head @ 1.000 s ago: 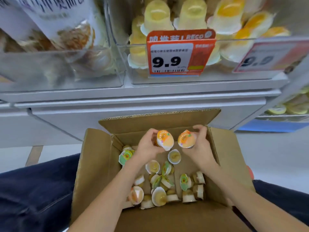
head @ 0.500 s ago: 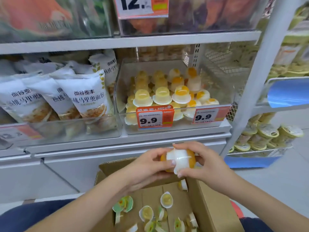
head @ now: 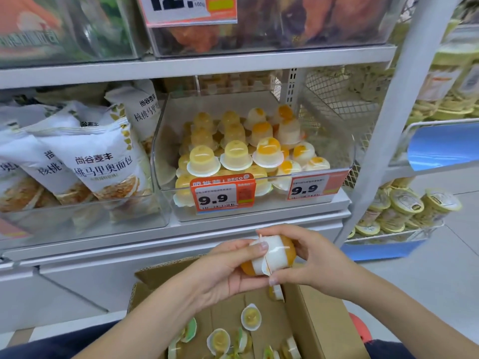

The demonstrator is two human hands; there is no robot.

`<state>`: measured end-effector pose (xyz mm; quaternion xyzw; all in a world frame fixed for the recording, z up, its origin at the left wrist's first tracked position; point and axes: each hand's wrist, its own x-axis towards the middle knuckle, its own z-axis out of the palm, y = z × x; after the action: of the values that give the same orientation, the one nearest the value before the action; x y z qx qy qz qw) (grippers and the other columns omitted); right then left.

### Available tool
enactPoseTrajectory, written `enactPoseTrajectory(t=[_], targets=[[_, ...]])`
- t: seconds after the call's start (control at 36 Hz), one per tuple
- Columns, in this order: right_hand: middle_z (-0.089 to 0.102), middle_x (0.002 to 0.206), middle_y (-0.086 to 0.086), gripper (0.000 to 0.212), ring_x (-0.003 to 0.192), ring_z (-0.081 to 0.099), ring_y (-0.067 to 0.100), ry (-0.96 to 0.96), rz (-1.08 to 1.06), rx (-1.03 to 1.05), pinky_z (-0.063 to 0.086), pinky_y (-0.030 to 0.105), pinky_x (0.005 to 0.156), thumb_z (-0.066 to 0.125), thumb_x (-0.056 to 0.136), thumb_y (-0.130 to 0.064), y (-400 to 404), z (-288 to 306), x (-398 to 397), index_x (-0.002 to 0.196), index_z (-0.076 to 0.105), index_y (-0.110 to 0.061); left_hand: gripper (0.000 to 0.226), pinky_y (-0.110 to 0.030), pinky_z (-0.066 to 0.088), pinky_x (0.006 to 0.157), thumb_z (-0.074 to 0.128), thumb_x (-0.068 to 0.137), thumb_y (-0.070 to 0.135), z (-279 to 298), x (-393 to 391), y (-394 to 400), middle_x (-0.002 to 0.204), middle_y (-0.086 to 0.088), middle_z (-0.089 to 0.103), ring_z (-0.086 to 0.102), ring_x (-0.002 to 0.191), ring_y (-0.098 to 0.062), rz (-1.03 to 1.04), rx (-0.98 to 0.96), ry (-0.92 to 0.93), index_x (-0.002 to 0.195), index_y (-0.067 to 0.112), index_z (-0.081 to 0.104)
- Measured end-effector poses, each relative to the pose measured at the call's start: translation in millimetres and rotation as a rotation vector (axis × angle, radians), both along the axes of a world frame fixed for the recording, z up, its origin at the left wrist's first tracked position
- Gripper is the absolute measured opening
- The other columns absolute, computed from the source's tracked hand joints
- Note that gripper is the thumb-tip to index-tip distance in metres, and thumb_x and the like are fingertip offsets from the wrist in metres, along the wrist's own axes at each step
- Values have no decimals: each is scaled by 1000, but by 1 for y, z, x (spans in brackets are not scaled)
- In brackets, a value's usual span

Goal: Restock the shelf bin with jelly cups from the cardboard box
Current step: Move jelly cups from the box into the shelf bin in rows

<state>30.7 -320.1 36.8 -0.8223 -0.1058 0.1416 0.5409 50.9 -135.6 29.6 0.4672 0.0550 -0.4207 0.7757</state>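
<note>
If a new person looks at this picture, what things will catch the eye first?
First, the two jelly cups pressed lid to lid between the left hand and right hand, above the cardboard box. Behind them, the clear shelf bin with stacked cups and orange 9.9 price tags.

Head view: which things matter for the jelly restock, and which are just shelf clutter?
Job:
- two orange jelly cups, lid to lid in left hand and right hand
- clear shelf bin
- cardboard box

Not job:
- bread bags
- lidded tubs
</note>
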Motion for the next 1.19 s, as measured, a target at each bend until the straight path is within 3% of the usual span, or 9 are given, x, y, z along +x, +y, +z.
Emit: enactPoseTrajectory(t=[0.11,0.25,0.47,0.72,0.83,0.92,1.06,1.14,1.19], targets=[[66,111,-12,64,104,61,4,-24,-62,11,52,26,92,89,62,-12,-3,-2,0,112,63,-42,44,-34,59,75,70,69,8,4,3,-2,104,-25,67,70,86,-28,-55,-5,-28,111,-4,61],[59,117,-18,72,110,57,3,-68,-34,27,49,23,94,88,64,-16,-2,2,-5,122,55,-41,68,-38,60,68,95,41,11,6,3,-6,108,-33,63,69,87,-37,-28,-101,56,101,-8,69],[61,112,-21,64,108,57,3,-127,-27,-15,49,25,94,86,66,-14,-1,6,-5,115,60,-47,62,-35,60,68,94,39,5,9,3,0,106,-28,65,69,93,-34,-96,-124,30,97,-5,72],[66,108,-16,59,104,60,3,-195,-66,-23,50,24,91,86,65,-15,1,13,-5,115,63,-38,62,-36,59,72,94,43,9,12,1,5,107,-25,66,69,92,-31,-64,-141,15,99,-3,71],[68,108,-8,54,99,65,10,-248,-174,67,54,25,85,86,64,-10,-11,34,3,111,66,-31,56,-36,53,92,82,70,12,26,6,14,119,-8,66,65,107,-24,-141,177,-276,121,9,58],[66,100,-12,49,85,65,-1,-337,-311,37,51,12,71,85,65,-12,-28,65,20,104,65,-34,42,-25,52,90,75,79,19,35,13,25,119,9,64,64,102,-2,-186,580,-623,118,23,59],[61,111,-6,55,95,59,13,-429,-343,-420,50,26,78,86,62,-31,-55,109,77,111,62,-33,38,-17,51,80,72,81,18,28,30,43,118,11,56,62,98,-5,-100,976,-865,114,28,55],[58,118,0,57,102,52,18,-414,-247,-699,42,29,79,86,63,-31,-60,116,116,115,62,-29,51,-22,44,90,66,83,11,23,37,52,127,4,52,52,112,-11,-195,1244,-1027,128,26,48],[56,115,1,61,97,50,18,-375,-193,-820,39,29,75,86,64,-30,-58,112,136,119,61,-23,55,-23,43,95,65,83,11,23,39,55,127,3,52,49,116,-11,-215,1287,-1055,132,26,44]])
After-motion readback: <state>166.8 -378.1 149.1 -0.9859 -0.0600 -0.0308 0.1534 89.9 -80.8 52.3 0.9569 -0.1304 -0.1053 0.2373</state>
